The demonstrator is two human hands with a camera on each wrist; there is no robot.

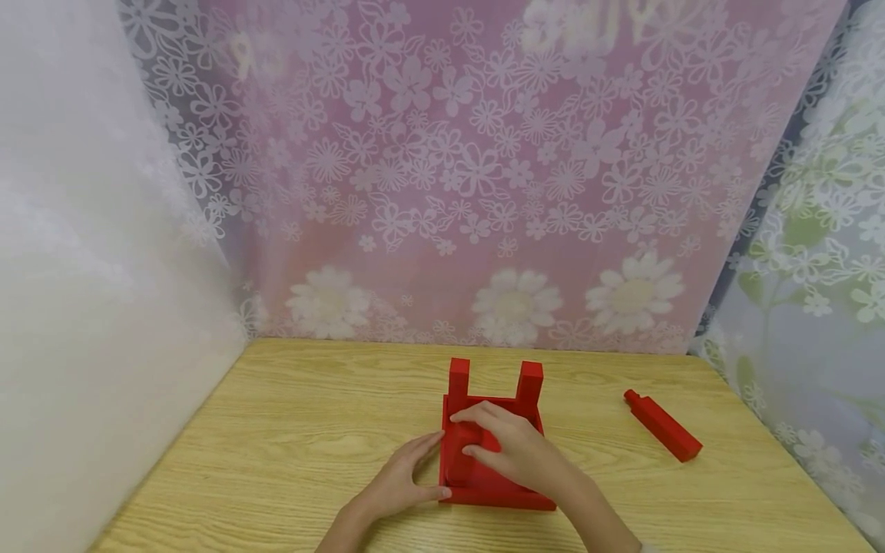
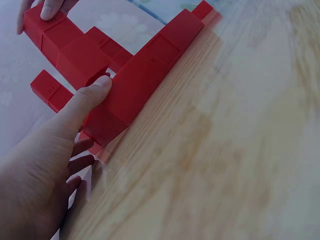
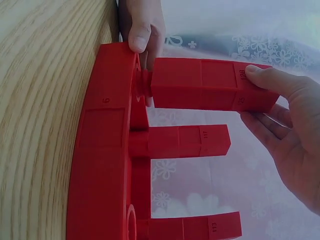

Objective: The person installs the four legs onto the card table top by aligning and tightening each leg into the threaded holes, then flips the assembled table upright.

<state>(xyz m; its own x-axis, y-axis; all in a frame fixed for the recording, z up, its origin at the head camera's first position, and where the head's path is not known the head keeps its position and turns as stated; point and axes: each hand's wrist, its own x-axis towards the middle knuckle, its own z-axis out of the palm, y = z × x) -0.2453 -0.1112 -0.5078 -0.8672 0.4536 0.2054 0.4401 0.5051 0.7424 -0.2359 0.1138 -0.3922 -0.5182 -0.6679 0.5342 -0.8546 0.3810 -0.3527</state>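
Three red legs stood on the red base (image 1: 508, 498), which lay on the wooden table (image 1: 297, 430) with its rim and sockets facing up, in front of the person. Two of them, the far left leg (image 1: 459, 384) and the far right leg (image 1: 530, 384), rose from the far corners, untouched by either hand. At the near left corner stood the third, the held leg (image 1: 461, 457), roughly upright. The right hand (image 1: 515, 449) pinched its upper end between thumb and fingers. In the right wrist view a narrow neck showed between this leg and the base, at the socket (image 3: 139, 82); how deep it sat could not be told.

The left hand (image 1: 397, 480) was spread against the base, its thumb on the near left corner and its fingers reaching along the left wall, some of them hidden. The two hands were apart from each other, the right one above the base and the left one low beside it.

Dark numbers marked the parts: 117 and 113 on the far legs, and what looked like 128 by the right thumb. Well apart from the base, on the right, the loose leg (image 1: 664, 428) lay slantwise, its narrow end pointing away from the person. A pink flowered curtain (image 1: 449, 192) hung behind the table.
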